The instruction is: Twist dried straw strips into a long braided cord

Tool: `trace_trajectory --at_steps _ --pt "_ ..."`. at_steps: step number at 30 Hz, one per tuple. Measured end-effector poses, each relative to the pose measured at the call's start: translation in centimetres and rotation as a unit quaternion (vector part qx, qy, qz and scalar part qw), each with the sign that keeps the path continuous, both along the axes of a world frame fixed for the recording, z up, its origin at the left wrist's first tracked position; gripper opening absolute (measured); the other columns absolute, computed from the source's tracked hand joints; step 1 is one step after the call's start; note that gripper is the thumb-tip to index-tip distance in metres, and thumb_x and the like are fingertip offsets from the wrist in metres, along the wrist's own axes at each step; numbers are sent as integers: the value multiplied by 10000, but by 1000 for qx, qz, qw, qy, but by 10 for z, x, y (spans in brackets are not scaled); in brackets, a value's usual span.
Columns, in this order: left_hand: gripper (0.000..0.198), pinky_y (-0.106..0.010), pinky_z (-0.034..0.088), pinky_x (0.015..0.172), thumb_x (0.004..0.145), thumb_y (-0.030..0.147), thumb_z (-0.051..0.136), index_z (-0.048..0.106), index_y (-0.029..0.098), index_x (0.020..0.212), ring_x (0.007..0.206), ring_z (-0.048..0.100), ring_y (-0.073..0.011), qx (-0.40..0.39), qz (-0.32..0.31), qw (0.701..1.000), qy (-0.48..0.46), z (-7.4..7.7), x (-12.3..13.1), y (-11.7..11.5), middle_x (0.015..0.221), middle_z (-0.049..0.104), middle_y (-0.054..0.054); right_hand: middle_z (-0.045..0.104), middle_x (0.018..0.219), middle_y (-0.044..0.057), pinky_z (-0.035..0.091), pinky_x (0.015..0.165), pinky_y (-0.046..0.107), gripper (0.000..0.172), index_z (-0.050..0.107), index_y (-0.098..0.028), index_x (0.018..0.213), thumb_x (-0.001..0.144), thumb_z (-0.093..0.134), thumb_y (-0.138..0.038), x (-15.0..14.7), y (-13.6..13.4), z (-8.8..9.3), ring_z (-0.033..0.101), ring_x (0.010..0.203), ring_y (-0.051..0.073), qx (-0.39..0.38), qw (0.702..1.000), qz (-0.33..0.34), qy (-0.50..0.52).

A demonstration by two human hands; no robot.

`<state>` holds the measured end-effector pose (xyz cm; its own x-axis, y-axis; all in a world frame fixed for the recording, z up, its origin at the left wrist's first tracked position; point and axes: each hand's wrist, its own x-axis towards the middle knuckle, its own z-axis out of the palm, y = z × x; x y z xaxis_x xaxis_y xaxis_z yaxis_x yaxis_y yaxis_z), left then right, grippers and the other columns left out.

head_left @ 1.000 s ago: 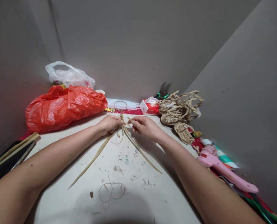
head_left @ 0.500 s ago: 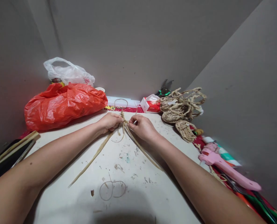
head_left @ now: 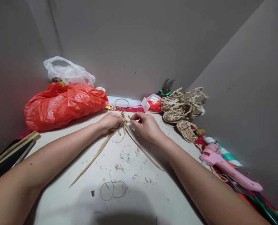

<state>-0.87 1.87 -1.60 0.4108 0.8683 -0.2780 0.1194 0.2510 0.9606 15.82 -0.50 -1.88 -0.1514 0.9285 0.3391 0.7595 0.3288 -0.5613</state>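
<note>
Near the far side of the white tabletop, my left hand (head_left: pixel 112 122) pinches a small braid of dried straw (head_left: pixel 123 115) where its strands come together. My right hand (head_left: pixel 145 125) is just to the right, thumb and forefinger closed on a short straw strand (head_left: pixel 129 117) beside the braid. One long flat straw strip (head_left: pixel 92 161) slants from under my left hand toward the near left. Another long strip (head_left: pixel 145 151) runs to the near right, below my right hand. Thinner ends hang between the two strips. My fingertips partly cover the braid.
A red plastic bag (head_left: pixel 66 106) lies at the back left. Along the back are translucent sticks (head_left: pixel 134 102), a tissue pack (head_left: pixel 153 104) and pruning shears (head_left: pixel 166 88). Braided rope bundles (head_left: pixel 183 107) and a pink glue gun (head_left: pixel 227 167) line the right. A thin wire loop (head_left: pixel 106 191) lies in front.
My right hand has shifted slightly right, away from the braid, drawing the short strand outward. My left hand stays in place on the braid.
</note>
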Motion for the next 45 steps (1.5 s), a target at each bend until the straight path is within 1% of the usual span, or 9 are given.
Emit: trace_trajectory --at_steps 9,14,18,21,27,31,36,40,45 --pt "136 -214 76 358 796 168 511 583 138 684 300 145 -36 14 9 1000 22 -2 2 0 332 237 94 608 661 26 349 534 241 146 581 -148 675 718 561 -286 5 -4 18 465 539 114 -62 990 -12 125" --pt "202 -218 76 356 789 157 510 519 149 587 291 158 -33 30 9 999 29 -1 2 -1 335 252 88 621 671 33 369 578 248 101 584 -173 644 712 550 -239 -7 -2 2 520 599 144 -62 998 13 10" --pt "172 -218 79 356 788 158 518 537 153 617 281 170 -39 29 19 999 35 -4 3 -1 321 265 88 631 694 61 359 599 281 85 593 -192 668 714 524 -212 8 2 9 543 628 185 4 986 -116 -120" --pt "213 -219 78 358 793 148 512 505 157 580 282 158 -37 27 18 999 31 -5 4 -1 314 260 88 620 667 68 361 595 288 74 585 -182 659 703 535 -215 20 2 24 543 617 192 46 978 -175 -107" --pt "235 -222 83 353 792 163 512 486 159 559 284 170 -36 48 16 998 44 -4 3 -2 326 271 86 598 607 19 369 505 231 35 557 -162 666 675 557 -195 -3 -7 19 503 533 125 -104 987 4 124" --pt "268 -222 86 352 783 172 518 441 165 526 286 177 -34 52 7 998 39 -5 3 -2 335 271 83 559 563 -12 359 484 216 52 545 -156 680 649 586 -162 -13 -5 3 480 503 106 -148 982 8 114" --pt "261 -225 83 355 781 175 516 455 167 528 283 171 -34 51 7 998 35 -5 2 -1 336 269 83 529 514 -56 331 425 204 323 526 -145 978 665 601 -180 -8 5 -3 441 418 91 -234 959 7 157" --pt "255 -220 87 362 783 175 521 474 162 533 287 179 -31 54 6 998 37 -6 2 -1 345 272 81 546 537 -14 338 453 209 112 616 -121 738 675 573 -204 -6 11 -10 447 471 93 -208 972 20 108" --pt "192 -207 116 365 772 190 540 541 149 585 296 208 -28 76 21 995 63 -11 4 1 372 298 78 545 546 -10 328 514 221 200 635 -151 626 733 516 -270 -1 13 -15 451 533 109 -119 992 29 -20"
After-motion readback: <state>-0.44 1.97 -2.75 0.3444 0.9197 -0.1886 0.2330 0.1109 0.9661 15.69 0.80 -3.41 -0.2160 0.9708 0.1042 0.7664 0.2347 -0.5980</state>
